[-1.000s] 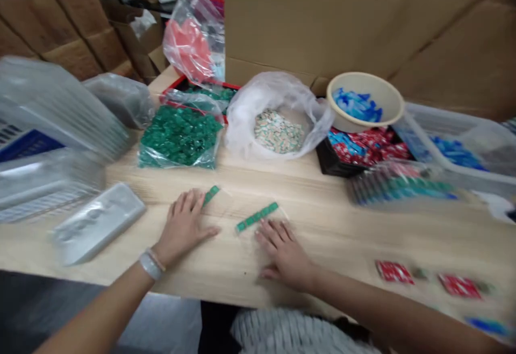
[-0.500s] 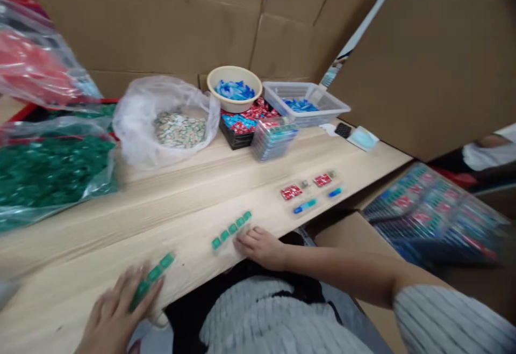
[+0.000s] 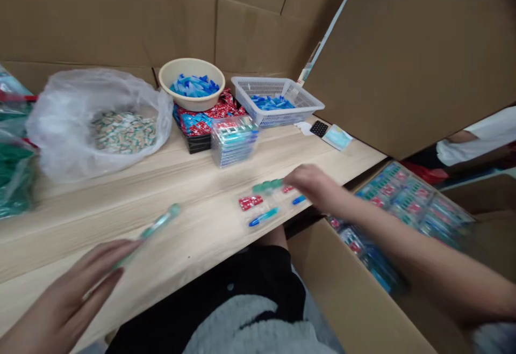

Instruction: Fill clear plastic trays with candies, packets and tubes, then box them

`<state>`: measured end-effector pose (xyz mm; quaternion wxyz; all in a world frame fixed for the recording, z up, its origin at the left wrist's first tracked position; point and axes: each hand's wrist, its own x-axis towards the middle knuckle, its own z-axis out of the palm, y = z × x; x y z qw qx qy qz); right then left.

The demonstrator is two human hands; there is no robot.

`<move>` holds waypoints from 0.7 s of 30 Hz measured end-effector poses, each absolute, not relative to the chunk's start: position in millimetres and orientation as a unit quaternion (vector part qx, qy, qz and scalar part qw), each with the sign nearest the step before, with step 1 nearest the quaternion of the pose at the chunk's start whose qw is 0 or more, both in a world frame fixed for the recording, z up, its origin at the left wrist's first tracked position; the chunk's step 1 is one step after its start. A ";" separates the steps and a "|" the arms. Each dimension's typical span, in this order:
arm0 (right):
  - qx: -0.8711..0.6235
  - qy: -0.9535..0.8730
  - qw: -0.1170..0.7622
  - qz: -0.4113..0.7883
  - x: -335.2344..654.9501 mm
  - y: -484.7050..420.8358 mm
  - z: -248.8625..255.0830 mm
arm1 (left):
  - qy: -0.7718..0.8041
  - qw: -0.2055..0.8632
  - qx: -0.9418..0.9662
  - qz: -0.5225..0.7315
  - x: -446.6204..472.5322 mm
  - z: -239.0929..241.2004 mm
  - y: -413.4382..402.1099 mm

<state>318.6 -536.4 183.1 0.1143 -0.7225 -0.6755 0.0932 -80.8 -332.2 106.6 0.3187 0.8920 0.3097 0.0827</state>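
My left hand is at the lower left, holding a clear strip with green pieces lifted above the wooden table. My right hand is out at the table's right end, holding a second green strip over small packets lying there: a red packet and a blue piece. Both strips are blurred by motion.
At the back stand a cream bowl of blue pieces, a white basket, a black tray of red and blue packets, a stack of clear packs and a plastic bag of pale pieces. An open carton of filled packs sits right.
The view has swung right. My right hand carried its green strip from the table's front edge to the packets at the right. My left hand lifted its strip off the table.
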 end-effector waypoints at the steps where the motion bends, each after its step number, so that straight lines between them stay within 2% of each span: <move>1: -0.756 -0.633 0.105 0.129 353.5 -541.6 191.7 | 0.303 0.387 0.865 0.099 -42.2 117.8 -344.4; 5: -0.781 -0.517 0.003 0.351 460.8 -546.9 184.7 | 0.237 0.655 0.715 -0.057 97.4 138.9 -381.2; 7: -0.751 -0.504 -0.036 0.425 485.7 -538.2 163.5 | 0.216 0.730 0.635 -0.132 142.8 133.0 -388.5; 9: -0.730 -0.521 -0.054 0.439 495.1 -525.4 140.1 | 0.220 0.751 0.599 -0.171 169.9 120.0 -390.5; 11: -0.729 -0.542 -0.060 0.414 497.1 -513.7 119.9 | 0.244 0.730 0.615 -0.170 183.7 105.4 -390.5; 14: -0.746 -0.576 -0.058 0.328 499.2 -507.2 97.2 | 0.300 0.639 0.697 -0.129 191.5 87.0 -391.6; 18: -0.763 -0.633 -0.010 0.130 494.7 -523.1 75.5 | 0.309 0.460 0.832 -0.019 193.4 73.2 -396.9; 21: -0.783 -0.619 0.051 -0.008 463.5 -544.7 66.3 | 0.292 0.357 0.887 0.011 193.4 71.5 -401.0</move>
